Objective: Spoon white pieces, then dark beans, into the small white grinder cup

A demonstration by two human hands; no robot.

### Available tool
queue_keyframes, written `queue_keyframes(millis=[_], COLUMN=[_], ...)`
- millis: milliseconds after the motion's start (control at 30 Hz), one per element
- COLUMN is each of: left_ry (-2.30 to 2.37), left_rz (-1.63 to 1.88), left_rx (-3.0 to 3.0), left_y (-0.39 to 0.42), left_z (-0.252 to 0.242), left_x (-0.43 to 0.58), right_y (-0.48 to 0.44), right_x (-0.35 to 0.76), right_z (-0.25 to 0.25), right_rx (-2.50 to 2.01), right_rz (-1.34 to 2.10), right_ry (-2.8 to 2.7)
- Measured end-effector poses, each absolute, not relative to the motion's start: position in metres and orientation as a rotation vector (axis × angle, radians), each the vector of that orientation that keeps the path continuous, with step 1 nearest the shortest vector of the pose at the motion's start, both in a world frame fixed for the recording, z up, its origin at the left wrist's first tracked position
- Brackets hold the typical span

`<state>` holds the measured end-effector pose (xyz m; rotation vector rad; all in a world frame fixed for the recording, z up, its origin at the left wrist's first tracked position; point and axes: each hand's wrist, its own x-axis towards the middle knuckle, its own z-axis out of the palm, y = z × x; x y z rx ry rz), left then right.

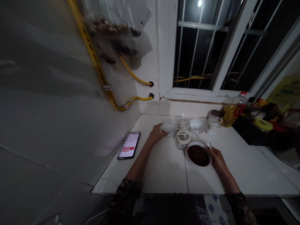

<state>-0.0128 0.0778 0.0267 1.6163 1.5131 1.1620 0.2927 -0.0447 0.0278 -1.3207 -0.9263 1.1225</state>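
My left hand (156, 132) reaches forward and grips the near rim of a small white bowl (169, 126) on the white counter (164, 168). My right hand (217, 157) rests at the right edge of a white bowl filled with dark red-brown food (198, 154), its fingers closed on a small white spoon (208, 144) by the rim. Between the two bowls stands a small white container (182, 138) with an open lid. Behind it are a small glass jar (183, 123) and another white bowl (197, 126).
A phone (128, 145) leans against the left wall. A white lidded jar (214, 120), an oil bottle (232, 112) and several condiment packs stand at the back right by a dark stove. Yellow gas hoses (93, 56) run down the wall; a barred window is behind.
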Motion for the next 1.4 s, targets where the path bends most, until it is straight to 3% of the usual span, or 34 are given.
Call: queue_keyframes(millis=[600,867,1200,1400], left_ry=[1.534,1.573,1.11,1.135], left_rz=[1.167,1.12,0.947,0.975], left_rx=[1.639,1.669,1.836,1.921], left_y=[0.096,0.076,0.047,0.049], left_z=[-0.001,0.01,0.013,0.004], left_x=[-0.002,-0.012,0.018,0.04], right_y=[-0.04,-0.042,-0.043,-0.043], right_x=[0.284,0.289,0.288,0.287], right_z=[0.025,0.022,0.024,0.024], right_rx=[-1.335,-1.349,-1.348,-1.354], right_rz=[1.069,1.129,1.122,1.125], right_ry=[-0.928,-0.885,-0.888,-0.913])
